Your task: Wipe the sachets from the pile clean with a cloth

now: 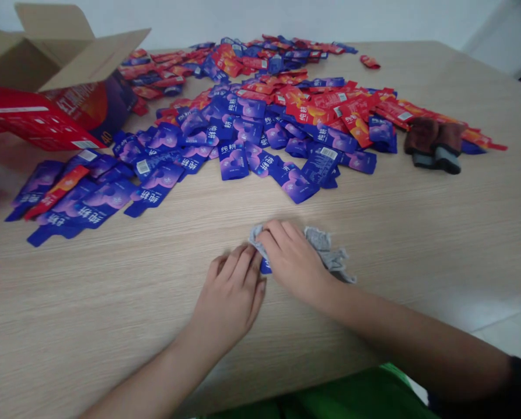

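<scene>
A small blue packet (265, 266) lies flat on the table in front of me, mostly hidden beneath my hands. My left hand (233, 288) presses its fingertips on the packet's left side, fingers together. Bunched in my right hand (291, 262) is a grey cloth (330, 256); one end of it sticks out by my fingertips over the packet, and its frayed tail spreads on the table to the right. The fingers of my right hand are curled down around the cloth.
Blue packets (234, 160) and red packets (315, 105) lie in a wide heap across the table's middle and back. An open red cardboard box (37, 116) stands at the left. Two brown-and-grey fabric pieces (435, 142) rest at the heap's right end.
</scene>
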A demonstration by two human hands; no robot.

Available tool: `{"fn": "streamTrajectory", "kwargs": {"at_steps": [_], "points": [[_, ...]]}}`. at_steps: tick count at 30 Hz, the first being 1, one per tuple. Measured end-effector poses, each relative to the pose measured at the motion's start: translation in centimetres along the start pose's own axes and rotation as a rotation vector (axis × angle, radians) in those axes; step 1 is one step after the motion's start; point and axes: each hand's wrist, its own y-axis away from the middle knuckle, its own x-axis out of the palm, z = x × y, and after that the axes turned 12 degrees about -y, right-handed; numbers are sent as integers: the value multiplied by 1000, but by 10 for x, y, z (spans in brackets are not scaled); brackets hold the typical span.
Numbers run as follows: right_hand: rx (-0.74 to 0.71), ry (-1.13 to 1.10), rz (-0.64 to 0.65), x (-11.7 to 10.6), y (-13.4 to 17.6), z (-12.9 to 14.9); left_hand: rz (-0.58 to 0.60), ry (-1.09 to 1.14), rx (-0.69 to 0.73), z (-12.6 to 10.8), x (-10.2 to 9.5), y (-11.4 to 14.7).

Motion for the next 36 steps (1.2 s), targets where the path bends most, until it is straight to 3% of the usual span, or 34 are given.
{"fn": "streamTrajectory", "kwargs": {"at_steps": [2, 5, 12, 16, 20, 24, 30, 34, 36], "points": [[-5, 119, 68, 9, 4, -1, 9, 2, 5, 0, 0, 0], [54, 157, 27, 8, 19, -12, 23, 3, 10, 2, -1, 0], [223, 83, -116, -33, 43, -54, 36, 2, 9, 2, -3, -1], [123, -64, -256, -40, 23, -30, 9, -11, 5, 0, -2, -1], [15, 55, -7, -9, 10, 2, 12, -19, -7, -1, -2, 0], [90, 231, 77, 4, 19, -9, 36, -36, 4, -1, -3, 1], [208, 192, -9, -28, 42, -53, 71, -53, -2, -3, -4, 0], [150, 6, -176, -33, 32, -35, 61, -76, -2, -4, -5, -2], [65, -65, -176, -24, 23, -16, 56, -83, -1, -5, -5, -2]]}}
